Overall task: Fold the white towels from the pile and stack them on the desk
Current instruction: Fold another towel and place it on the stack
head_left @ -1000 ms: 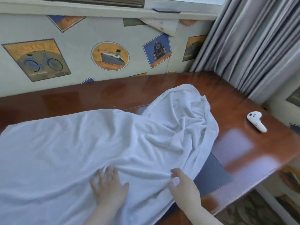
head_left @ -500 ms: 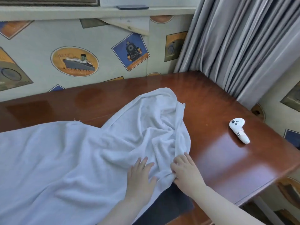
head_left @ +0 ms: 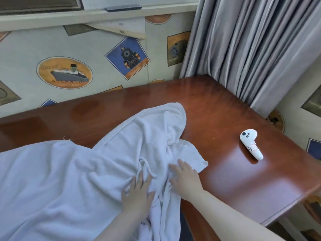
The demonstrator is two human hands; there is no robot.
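White towel [head_left: 73, 180] lies rumpled over near-left of desk [head_left: 225, 122], one corner flopped right. Left hand [head_left: 137, 195] & right hand [head_left: 185, 178] both flat on cloth, fingers straight, gripping nothing. Prob soft, limp, light, non-slip; best pinched at corners/hem.

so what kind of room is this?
Probably a bedroom or hotel-style room, not a lab: a glossy wooden desk set against travel-poster wallpaper, with grey curtains under a window ledge. Both hands rest flat on a white towel.
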